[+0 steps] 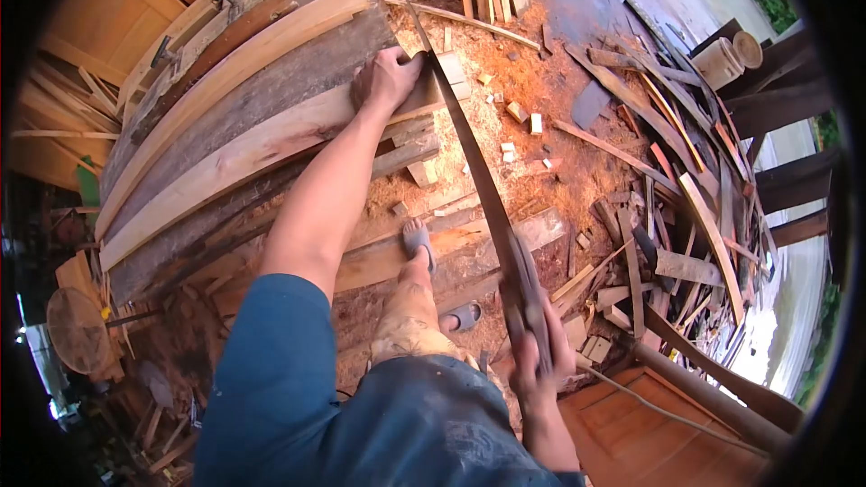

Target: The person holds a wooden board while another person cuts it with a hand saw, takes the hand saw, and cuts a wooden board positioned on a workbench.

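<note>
A long handsaw [475,158] runs diagonally across the middle of the view, its blade at the end of a pale wooden plank [262,149]. My right hand [544,352] is closed round the saw's handle, low and right of my legs, slightly smeared by motion. Up at the plank's end, my left hand [388,81] presses down with curled fingers, gripping the wood. Its thumb lies against or very near the blade. The plank rests along the front edge of a grey workbench [289,68]. The blade hides part of the plank's tip.
A second pale plank [234,95] lies farther back on the bench, with a clamp [162,50] near the far edge. Offcut blocks [517,112] and sawdust cover the ground. Scrap boards [667,99] are heaped at right, near a white bucket [719,63]. My sandalled feet stand below the bench.
</note>
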Motion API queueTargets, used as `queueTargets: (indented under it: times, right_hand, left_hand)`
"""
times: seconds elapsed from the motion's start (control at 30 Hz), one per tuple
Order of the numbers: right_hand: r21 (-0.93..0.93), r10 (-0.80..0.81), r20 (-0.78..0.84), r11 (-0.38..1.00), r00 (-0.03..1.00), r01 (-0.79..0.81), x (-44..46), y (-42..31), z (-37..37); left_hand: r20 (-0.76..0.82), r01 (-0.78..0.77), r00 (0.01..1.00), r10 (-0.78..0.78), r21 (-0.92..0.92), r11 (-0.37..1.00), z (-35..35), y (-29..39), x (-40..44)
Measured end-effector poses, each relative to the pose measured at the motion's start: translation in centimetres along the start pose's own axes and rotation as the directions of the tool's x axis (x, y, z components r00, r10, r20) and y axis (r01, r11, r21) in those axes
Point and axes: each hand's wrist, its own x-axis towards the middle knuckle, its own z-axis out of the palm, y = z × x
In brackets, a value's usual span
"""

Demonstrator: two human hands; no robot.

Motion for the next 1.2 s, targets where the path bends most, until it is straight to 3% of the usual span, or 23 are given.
queueTargets:
  times: [0.07,0.1,0.17,0.2,0.23,0.27,0.33,0.4,0.47,0.53,0.6,0.67,0.7,0.73,0.77,0.83,0.93,1.0,1.07,1.2]
  right_hand:
    - [0.127,0.169,0.067,0.976,0.983,-0.177,-4.2,-1.2,-3.9]
    - [0.176,0.162,0.043,0.97,0.986,-0.167,-3.2,-1.2,-3.3]
    - [-0.032,0.051,0.019,0.998,0.999,-0.051,2.8,0.5,1.4]
    - [-0.004,0.195,0.061,0.981,0.979,-0.195,5.4,1.0,4.1]
    - [0.025,0.102,0.009,0.994,0.995,-0.102,8.9,1.0,6.9]
    - [0.114,0.175,0.034,0.978,0.984,-0.177,11.0,0.3,8.4]
    - [0.138,0.177,0.012,0.975,0.984,-0.177,9.8,1.5,8.4]
    - [0.028,0.125,-0.005,0.992,0.992,-0.125,4.6,2.1,5.2]
    - [0.059,0.128,0.038,0.99,0.991,-0.13,-0.5,0.2,-0.1]
    - [0.164,0.246,0.13,0.95,0.961,-0.266,-5.5,-1.1,-4.9]
    - [0.09,0.188,0.094,0.976,0.978,-0.196,-1.8,-0.5,-2.4]
    - [0.039,0.202,0.061,0.978,0.978,-0.204,3.9,1.3,2.9]
    - [0.035,0.109,0.003,0.993,0.994,-0.109,7.6,1.8,6.3]
    - [0.144,0.247,0.075,0.956,0.966,-0.256,10.6,0.8,8.3]
    - [0.08,0.187,0.021,0.979,0.982,-0.188,11.8,-0.1,8.7]
    - [0.047,0.212,0.036,0.976,0.977,-0.213,8.8,0.6,7.1]
    - [0.037,0.106,0.065,0.993,0.992,-0.108,0.6,0.8,0.8]
    - [-0.051,0.186,0.082,0.982,0.979,-0.182,-5.8,0.0,-4.8]
    - [0.06,0.264,0.125,0.96,0.956,-0.273,-6.6,-0.4,-6.2]
    - [0.05,0.222,0.1,0.972,0.97,-0.228,7.7,1.3,6.4]
  left_hand:
    - [0.001,0.03,1.0,-0.03,-0.011,0.999,-0.5,0.7,-0.3]
    - [0.004,0.049,0.999,-0.049,0.014,0.999,-0.7,1.0,-0.5]
    - [-0.022,0.001,1.0,-0.001,-0.008,1.0,0.1,0.0,0.0]
    - [-0.038,-0.027,0.999,0.026,-0.018,0.999,0.4,-0.3,0.1]
    - [-0.133,-0.069,0.989,0.067,-0.007,0.998,0.3,0.1,-0.4]
    - [-0.128,-0.082,0.989,0.078,-0.028,0.996,0.4,-0.3,-0.4]
    - [-0.116,-0.125,0.987,0.116,-0.077,0.989,1.4,-1.3,1.0]
    - [-0.121,-0.12,0.987,0.108,-0.097,0.988,1.8,-1.7,1.5]
    - [-0.134,-0.107,0.986,0.095,-0.084,0.991,1.3,-0.9,0.6]
    - [-0.107,-0.092,0.991,0.086,-0.061,0.994,1.2,-0.7,0.6]
    - [-0.106,-0.042,0.993,0.042,-0.005,0.999,0.8,-0.1,0.1]
    - [-0.122,-0.093,0.988,0.091,-0.014,0.996,0.8,-0.5,0.0]
    - [-0.135,-0.12,0.984,0.116,-0.019,0.993,0.8,-0.6,0.0]
    - [-0.116,-0.087,0.99,0.085,-0.01,0.996,0.5,-0.5,0.5]
    - [-0.079,-0.054,0.995,0.055,0.006,0.999,0.3,-0.6,0.6]
    - [-0.016,-0.063,0.998,0.062,-0.083,0.995,2.5,-2.6,2.4]
    - [-0.14,-0.155,0.98,0.143,-0.079,0.985,2.0,-1.8,1.4]
    - [-0.08,-0.075,0.994,0.069,-0.081,0.994,2.6,-2.0,1.5]
    - [-0.028,0.044,0.999,-0.045,-0.011,0.999,-0.6,1.3,-0.6]
    - [-0.041,-0.056,0.998,0.054,-0.035,0.998,-0.9,0.9,-0.9]
